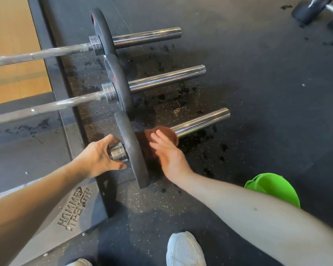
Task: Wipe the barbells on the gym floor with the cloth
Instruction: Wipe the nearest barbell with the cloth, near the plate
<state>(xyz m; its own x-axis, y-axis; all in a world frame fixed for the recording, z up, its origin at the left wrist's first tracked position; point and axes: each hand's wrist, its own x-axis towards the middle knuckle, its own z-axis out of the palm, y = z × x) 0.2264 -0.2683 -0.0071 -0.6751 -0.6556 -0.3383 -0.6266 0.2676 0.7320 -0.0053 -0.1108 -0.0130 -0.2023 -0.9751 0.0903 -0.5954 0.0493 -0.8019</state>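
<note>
on the speckled rubber floor (257,93), three barbells are laid side by side, their chrome sleeves pointing right and each loaded with one dark plate. the nearest barbell (202,120) is gripped by the left hand (100,157), whose fingers and thumb are curled round the steel collar just left of its plate (132,148). a brown cloth (167,132) is draped over the same sleeve, hard against the right face of that plate, and is pressed down by the right hand (168,150), its fingers mostly straight and slightly blurred. the two hands are kept apart by the plate standing between them. the middle barbell (167,78) and the far barbell (146,36) are touched by neither hand. dark wet patches (198,139) are spread on the floor under and around the sleeves. a green bucket (275,187) is partly hidden behind the right forearm, a white shoe (184,248) is seen at the near edge, and a grey lifting platform (73,208) with raised lettering lies to the near left.
</note>
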